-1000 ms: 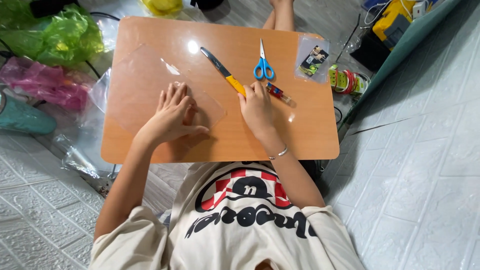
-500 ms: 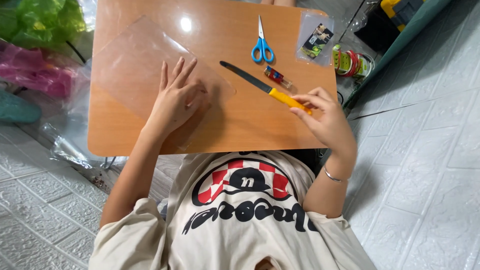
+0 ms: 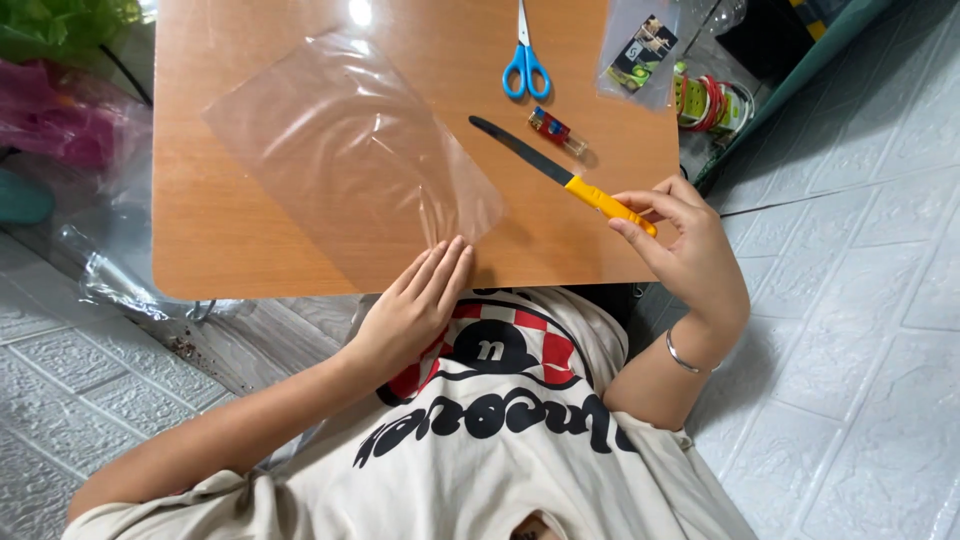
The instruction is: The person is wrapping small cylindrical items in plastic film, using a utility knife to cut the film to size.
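Head view, near to far. The left hand lies flat, fingers straight and together, their tips touching the near edge of a clear plastic sheet spread on the wooden worktop. The right hand pinches the yellow handle of a knife, fingers closed round it, the dark blade pointing away over the worktop just right of the sheet. Beyond the blade lie a small lighter and blue-handled scissors. At the far right corner, a small clear bag contains printed cards.
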